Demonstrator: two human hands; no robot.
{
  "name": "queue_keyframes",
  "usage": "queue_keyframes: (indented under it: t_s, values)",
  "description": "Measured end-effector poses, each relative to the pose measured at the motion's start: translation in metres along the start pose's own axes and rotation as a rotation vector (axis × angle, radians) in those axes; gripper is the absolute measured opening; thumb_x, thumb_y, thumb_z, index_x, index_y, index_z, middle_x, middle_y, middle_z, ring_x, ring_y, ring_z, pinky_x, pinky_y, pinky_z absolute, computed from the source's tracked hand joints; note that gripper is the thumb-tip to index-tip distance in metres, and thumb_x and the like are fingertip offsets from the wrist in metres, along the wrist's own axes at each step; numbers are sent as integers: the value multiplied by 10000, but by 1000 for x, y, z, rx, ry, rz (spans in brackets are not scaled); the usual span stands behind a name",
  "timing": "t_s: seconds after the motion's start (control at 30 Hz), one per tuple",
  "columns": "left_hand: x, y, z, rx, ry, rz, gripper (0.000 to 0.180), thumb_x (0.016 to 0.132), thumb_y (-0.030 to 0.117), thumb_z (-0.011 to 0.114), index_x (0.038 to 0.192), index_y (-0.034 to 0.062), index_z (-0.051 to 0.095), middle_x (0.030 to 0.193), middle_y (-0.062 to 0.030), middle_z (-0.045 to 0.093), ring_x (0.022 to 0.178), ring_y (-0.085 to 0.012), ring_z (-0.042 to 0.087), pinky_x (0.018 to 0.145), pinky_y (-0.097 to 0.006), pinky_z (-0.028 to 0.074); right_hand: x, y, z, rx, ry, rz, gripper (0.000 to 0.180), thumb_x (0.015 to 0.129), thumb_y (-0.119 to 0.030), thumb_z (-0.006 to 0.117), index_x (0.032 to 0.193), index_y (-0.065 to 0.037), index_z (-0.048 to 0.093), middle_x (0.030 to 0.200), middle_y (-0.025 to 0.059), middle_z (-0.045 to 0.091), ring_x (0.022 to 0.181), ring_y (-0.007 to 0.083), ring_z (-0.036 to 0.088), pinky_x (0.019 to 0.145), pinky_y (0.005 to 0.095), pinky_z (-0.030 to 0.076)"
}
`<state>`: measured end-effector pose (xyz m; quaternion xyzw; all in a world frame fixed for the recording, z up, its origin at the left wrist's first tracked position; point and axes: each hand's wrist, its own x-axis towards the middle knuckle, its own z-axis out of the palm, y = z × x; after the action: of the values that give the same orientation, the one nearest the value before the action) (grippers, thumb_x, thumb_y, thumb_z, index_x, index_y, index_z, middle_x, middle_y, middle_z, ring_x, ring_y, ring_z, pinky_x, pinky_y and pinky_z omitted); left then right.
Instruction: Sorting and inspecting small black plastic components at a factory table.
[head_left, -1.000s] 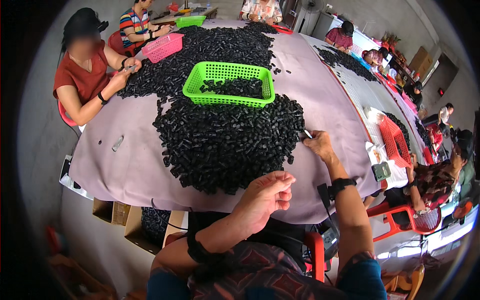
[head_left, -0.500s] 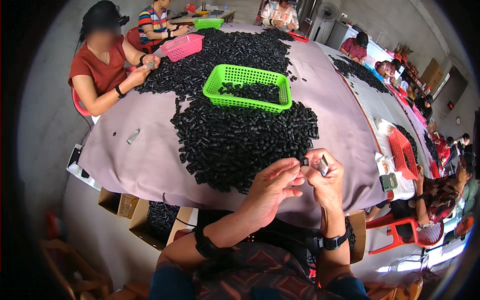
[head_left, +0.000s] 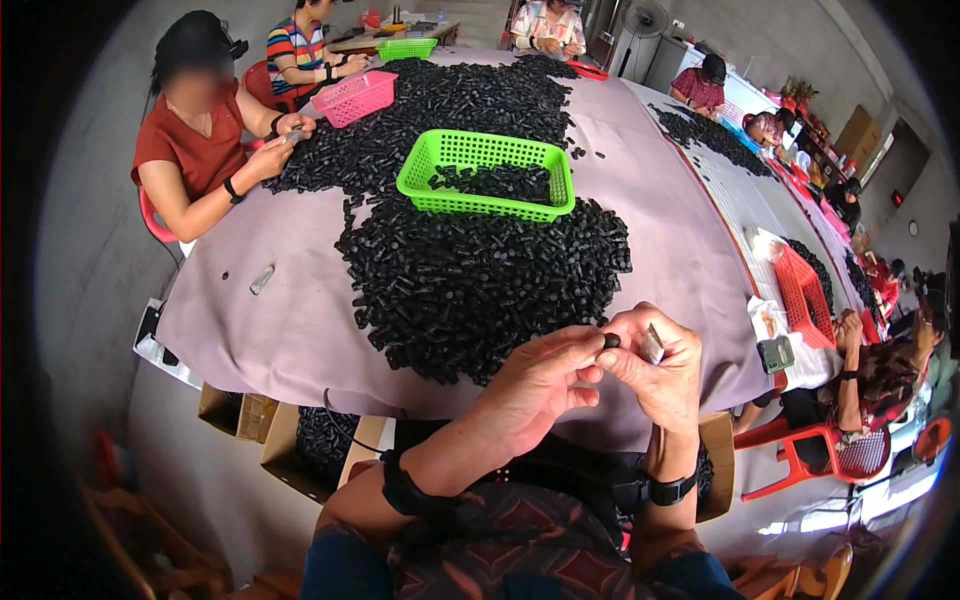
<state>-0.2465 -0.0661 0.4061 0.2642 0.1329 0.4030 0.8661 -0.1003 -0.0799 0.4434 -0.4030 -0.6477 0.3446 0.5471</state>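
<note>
My left hand [head_left: 535, 392] is closed, its thumb and forefinger pinching a small black cylindrical part [head_left: 611, 341] above the table's near edge. My right hand [head_left: 662, 372] meets it from the other side, its thumb against the same part. A flat, pale, blade-like piece [head_left: 653, 346] sticks out between the fingers of that hand; the rest of it is hidden. Just beyond both hands spreads a heap of similar black parts [head_left: 480, 285]. Behind the heap stands a green basket [head_left: 485, 205], with more black parts inside.
A cloth-covered table [head_left: 240, 345] lies before me, with a small clear packet [head_left: 262, 280] at its left. A pink basket [head_left: 355, 98] stands farther off beside a co-worker in red. Right are a red basket [head_left: 803, 290] and a red chair [head_left: 800, 455]. Open cartons [head_left: 290, 450] sit below.
The black part has turned between my fingers and now shows a rounded dark end. My right hand has shifted slightly to the right and down, and its pale piece is tilted differently.
</note>
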Motion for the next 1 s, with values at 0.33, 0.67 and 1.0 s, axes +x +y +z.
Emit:
queue_keyframes:
  t_s: [0.33, 0.67, 1.0]
  values:
    - [-2, -5, 14, 54, 53, 37, 184, 886, 147, 544, 1046, 68, 588, 884, 13, 578, 811, -81, 539, 703, -252, 446, -2, 5, -1, 96, 156, 98, 122, 771, -74, 691, 754, 12, 606, 667, 3, 583, 567, 52, 490, 498, 183, 384]
    - [0, -10, 9, 8, 57, 91, 187, 884, 133, 551, 1038, 34, 588, 843, -1, 576, 756, -81, 529, 674, -249, 445, -2, 10, -5, 373, 160, 226, 139, 818, -116, 645, 833, 17, 609, 714, 17, 596, 583, 56, 503, 519, 196, 415]
    - [-1, -4, 7, 49, 35, 116, 202, 908, 179, 506, 1041, 44, 579, 842, -2, 557, 752, -88, 509, 670, -261, 440, -2, 9, 3, 184, 46, 54, 170, 774, -82, 684, 908, 8, 632, 742, -13, 547, 599, 46, 469, 540, 180, 394]
